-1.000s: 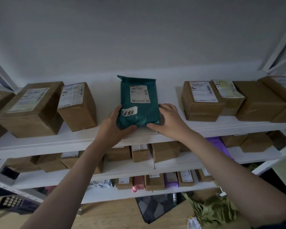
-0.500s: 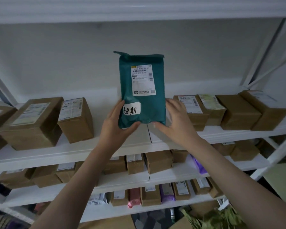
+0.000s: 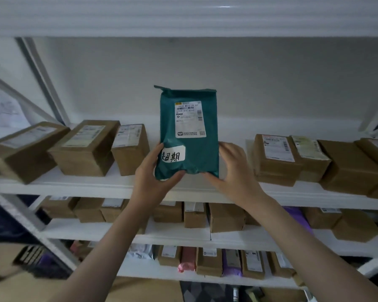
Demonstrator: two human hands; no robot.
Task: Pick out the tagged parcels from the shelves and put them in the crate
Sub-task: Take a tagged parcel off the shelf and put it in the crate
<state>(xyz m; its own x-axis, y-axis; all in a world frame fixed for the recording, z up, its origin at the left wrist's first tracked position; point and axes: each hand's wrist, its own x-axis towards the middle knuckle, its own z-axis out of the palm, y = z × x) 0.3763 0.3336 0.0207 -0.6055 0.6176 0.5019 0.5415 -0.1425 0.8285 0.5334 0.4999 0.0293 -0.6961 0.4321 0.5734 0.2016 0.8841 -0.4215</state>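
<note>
- Holding the teal plastic mailer parcel (image 3: pixel 189 131) upright above the white metal top shelf (image 3: pixel 79 184), likely to keep its printed label and handwritten white tag (image 3: pixel 174 155) readable.
- Gripping its lower left corner with the left hand (image 3: pixel 154 173), thumb curling under the bottom edge.
- Cupping the lower right corner with the right hand (image 3: pixel 234 171), steadying the soft pack.
- Leaving 3 brown cardboard boxes (image 3: pixel 85 147) undisturbed just left.
- Showing no crate.
</note>
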